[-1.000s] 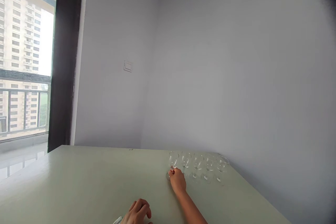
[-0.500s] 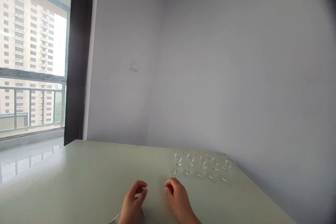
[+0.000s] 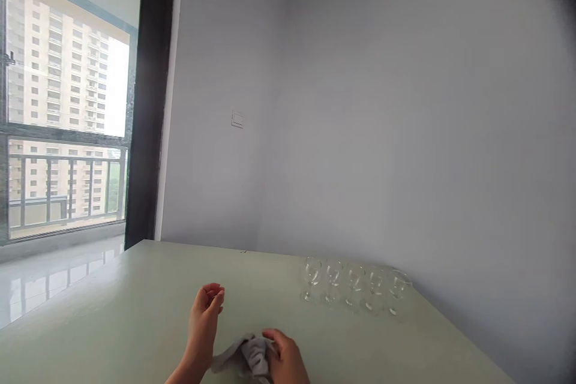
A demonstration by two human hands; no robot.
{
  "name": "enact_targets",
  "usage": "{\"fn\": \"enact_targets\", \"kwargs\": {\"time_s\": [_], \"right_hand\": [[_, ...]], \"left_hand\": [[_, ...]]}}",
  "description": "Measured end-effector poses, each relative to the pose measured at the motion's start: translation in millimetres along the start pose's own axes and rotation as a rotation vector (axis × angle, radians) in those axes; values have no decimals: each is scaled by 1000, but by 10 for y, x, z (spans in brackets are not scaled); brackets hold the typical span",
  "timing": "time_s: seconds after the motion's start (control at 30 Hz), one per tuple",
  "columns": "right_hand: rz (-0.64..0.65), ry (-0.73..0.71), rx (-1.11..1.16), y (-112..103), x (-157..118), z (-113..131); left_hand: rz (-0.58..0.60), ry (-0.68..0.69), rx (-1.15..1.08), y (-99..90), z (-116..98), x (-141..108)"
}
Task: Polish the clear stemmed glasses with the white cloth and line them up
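Observation:
A crumpled grey cloth (image 3: 255,357) is held in my right hand (image 3: 287,357), low over the near part of the table. One end of it trails left, close to the wrist of my left hand (image 3: 207,312). That left hand is raised a little farther forward, its fingers curled in towards the thumb, and nothing shows in them. Several clear stemmed glasses (image 3: 312,275) stand upright in a row to the right, beyond both hands and apart from them.
The pale green tabletop (image 3: 148,306) reaches back to grey walls (image 3: 351,132) meeting in a corner. A light switch (image 3: 237,119) is on the wall. At left, a dark door frame (image 3: 150,102) borders a window with a railing (image 3: 67,186).
My right hand has come nearer and left, and the grey cloth now shows in it. My left hand has moved left and forward. The view has shifted slightly left.

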State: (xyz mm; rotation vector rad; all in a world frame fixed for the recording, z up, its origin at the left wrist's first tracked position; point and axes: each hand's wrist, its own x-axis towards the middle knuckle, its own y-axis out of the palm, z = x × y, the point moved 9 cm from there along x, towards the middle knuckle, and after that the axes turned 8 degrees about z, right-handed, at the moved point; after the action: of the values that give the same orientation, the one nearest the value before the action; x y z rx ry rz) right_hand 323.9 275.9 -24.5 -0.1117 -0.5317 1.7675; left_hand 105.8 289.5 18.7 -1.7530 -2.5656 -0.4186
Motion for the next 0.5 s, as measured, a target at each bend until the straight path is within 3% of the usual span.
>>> {"fn": "enact_targets", "kwargs": {"time_s": [0.1,0.27,0.33,0.4,0.5], "right_hand": [[42,169,372,-155,79,-111],[-64,104,433,-512,77,176],[-72,-31,320,-642,68,461],[-48,-212,58,-650,47,750],[83,-561,-392,-284,-84,965]], "left_hand": [[27,-1,19,30,-9,10],[37,11,60,14,-18,29],[30,18,77,-6,-15,27],[18,32,96,-29,-15,29],[3,69,138,-56,-46,40]]}}
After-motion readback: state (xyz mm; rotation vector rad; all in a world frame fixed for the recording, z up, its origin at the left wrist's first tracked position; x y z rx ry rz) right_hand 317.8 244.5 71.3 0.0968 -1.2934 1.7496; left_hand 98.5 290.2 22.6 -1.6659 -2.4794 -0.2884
